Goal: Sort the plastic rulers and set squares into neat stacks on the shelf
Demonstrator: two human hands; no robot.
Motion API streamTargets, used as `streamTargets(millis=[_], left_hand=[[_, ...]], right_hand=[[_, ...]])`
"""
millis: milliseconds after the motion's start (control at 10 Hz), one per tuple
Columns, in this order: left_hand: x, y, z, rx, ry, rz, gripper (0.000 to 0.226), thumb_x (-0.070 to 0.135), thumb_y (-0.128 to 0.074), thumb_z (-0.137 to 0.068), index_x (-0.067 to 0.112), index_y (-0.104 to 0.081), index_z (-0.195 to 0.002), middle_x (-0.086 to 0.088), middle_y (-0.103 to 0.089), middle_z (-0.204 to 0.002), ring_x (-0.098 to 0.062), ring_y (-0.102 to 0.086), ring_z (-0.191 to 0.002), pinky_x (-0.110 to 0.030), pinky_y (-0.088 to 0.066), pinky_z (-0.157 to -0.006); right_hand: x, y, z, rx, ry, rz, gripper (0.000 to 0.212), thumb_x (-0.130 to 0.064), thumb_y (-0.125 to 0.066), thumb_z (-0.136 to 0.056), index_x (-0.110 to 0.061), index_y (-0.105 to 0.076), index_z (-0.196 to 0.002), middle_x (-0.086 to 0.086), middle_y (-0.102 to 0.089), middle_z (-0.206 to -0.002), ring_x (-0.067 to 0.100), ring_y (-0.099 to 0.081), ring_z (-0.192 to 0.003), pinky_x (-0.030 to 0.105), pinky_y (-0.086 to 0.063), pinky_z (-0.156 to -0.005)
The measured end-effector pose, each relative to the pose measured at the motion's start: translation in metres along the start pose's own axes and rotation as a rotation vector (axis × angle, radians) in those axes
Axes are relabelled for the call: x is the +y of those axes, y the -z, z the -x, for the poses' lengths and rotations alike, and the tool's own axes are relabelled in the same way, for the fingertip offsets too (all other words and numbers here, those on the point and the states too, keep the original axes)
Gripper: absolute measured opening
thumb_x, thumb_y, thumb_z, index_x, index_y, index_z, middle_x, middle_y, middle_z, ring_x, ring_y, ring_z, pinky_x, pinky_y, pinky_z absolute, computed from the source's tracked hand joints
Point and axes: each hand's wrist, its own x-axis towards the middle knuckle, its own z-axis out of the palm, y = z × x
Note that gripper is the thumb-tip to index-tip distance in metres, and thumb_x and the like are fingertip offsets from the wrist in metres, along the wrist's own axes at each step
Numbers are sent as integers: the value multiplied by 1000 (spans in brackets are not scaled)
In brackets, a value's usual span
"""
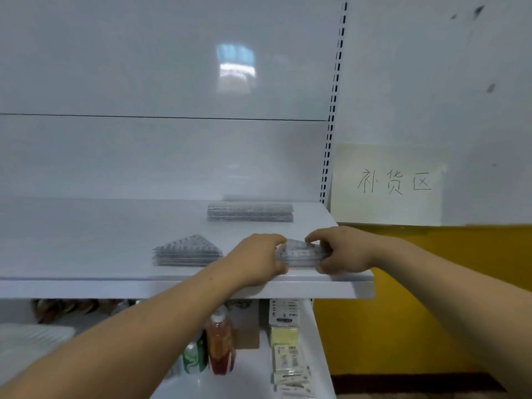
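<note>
Rulers (250, 212) lie in a long, squared-up stack far back on the wide white shelf (115, 246), right of its middle. Nearer and to the left, the set squares (187, 250) form a triangular pile with fairly even edges. At the near right edge a smaller clear bundle (300, 253) rests on the shelf between both hands. Scale marks show on it, but blur hides whether it is rulers or squares. The left hand (256, 260) grips its left end, fingers curled over the top and thumb at the near side. The right hand (339, 249) pinches the right end the same way. Below the shelf stand bottles (220, 344) and small boxes (285, 335).

Thin clear plastic like this is probably light and stiff, brittle at the corners and slick face to face, so a tilted pile would likely fan out. The safest hold seems to be at opposite ends, squeezed inward and kept flat, with the long edge tapped on the shelf to square it up.
</note>
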Motion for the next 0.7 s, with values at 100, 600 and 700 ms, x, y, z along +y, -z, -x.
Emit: streamTargets(millis=[100, 600, 700], left_hand=[[-1, -2, -3, 26, 37, 17, 54, 29, -66, -83, 23, -48, -133, 0, -62, -120, -18, -57, -103, -29, -43, -85], [6, -2, 2, 65, 113, -27, 45, 37, -52, -93, 15, -50, -133, -5, -57, -131, -20, -53, -116, -29, -40, -95], [6, 3, 5, 41, 150, 70, 60, 43, -57, -90, 17, -39, -142, -3, -50, -139, -18, -51, -121, -29, -38, -99]], right_hand=[[5, -3, -1, 23, 12, -9, 63, -33, -65, -84, -28, -38, -141, -8, -53, -102, 11, -52, -91, 23, -40, -80], [2, 2, -9, 0, 61, 206, 44, -48, -59, -85, -21, -60, -118, -3, -63, -104, 15, -57, -92, 31, -50, -84], [2, 16, -6, -73, 30, 180, 64, -51, -63, -81, -20, -47, -135, -2, -56, -127, 18, -53, -112, 32, -44, -96]])
